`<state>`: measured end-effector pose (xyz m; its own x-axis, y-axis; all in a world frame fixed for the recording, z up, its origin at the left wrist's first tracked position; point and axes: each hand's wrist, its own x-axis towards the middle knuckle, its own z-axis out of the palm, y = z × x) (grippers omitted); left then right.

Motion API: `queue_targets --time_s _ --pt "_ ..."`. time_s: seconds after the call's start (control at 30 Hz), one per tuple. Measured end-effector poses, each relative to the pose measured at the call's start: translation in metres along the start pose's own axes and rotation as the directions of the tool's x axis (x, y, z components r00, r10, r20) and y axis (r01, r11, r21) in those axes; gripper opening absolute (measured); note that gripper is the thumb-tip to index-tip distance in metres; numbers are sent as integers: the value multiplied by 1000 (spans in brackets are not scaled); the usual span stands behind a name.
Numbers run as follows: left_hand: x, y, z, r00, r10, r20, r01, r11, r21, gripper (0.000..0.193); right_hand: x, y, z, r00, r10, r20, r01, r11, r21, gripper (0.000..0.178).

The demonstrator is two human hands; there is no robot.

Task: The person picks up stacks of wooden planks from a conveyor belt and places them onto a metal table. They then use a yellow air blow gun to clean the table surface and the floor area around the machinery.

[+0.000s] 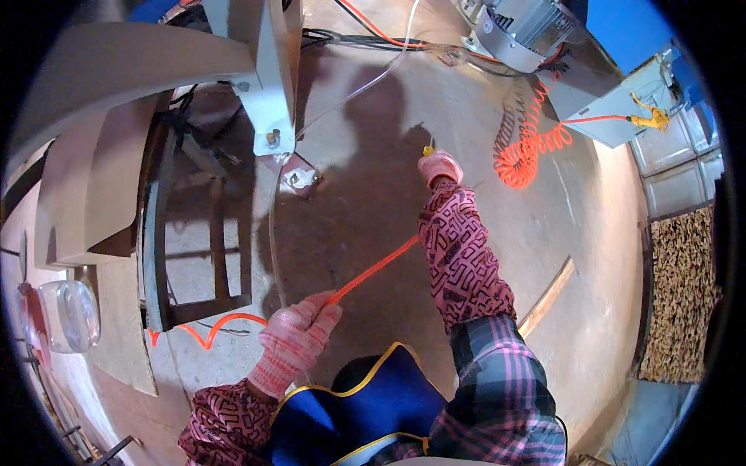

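At seven o'clock, the orange hose [374, 269], presumably springy, is aptly clasped where straight by the left hand [299, 335]; at one, a yellow-tipped tool [428, 151] by the right hand [440, 168].

A smooth grey floor [594, 225] carries the scene — a narrow, pale wooden strip [546, 297] lies at right, thin black cables [361, 42] trail across the far side, and a white-smeared, reddish-brown flat plate [301, 178] sits at left.
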<state>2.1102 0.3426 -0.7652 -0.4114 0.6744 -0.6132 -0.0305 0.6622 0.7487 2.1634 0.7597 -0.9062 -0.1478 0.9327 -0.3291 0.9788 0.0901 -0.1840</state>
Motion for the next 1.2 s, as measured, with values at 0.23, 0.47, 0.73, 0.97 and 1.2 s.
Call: queue_targets --time_s 0.23,0.47,0.73,0.97,1.2 --pt "5 -15 7 997 81 14 -82 989 124 39 19 46 -11 986 115 -119 -96 983 159 37" --pt "33 -40 13 975 216 45 -211 856 472 35 56 136 -6 947 260 -191 -192 930 313 37" --pt "23 -31 30 976 165 140 -206 908 364 30 9 199 12 994 36 -100 -43 997 -63 37" --pt "31 -5 60 950 205 234 -290 854 432 31 19 274 -21 877 428 -219 -388 899 202 38" --pt "45 -13 47 983 131 126 -154 969 193 32 32 198 -21 945 268 -187 -233 953 192 40"
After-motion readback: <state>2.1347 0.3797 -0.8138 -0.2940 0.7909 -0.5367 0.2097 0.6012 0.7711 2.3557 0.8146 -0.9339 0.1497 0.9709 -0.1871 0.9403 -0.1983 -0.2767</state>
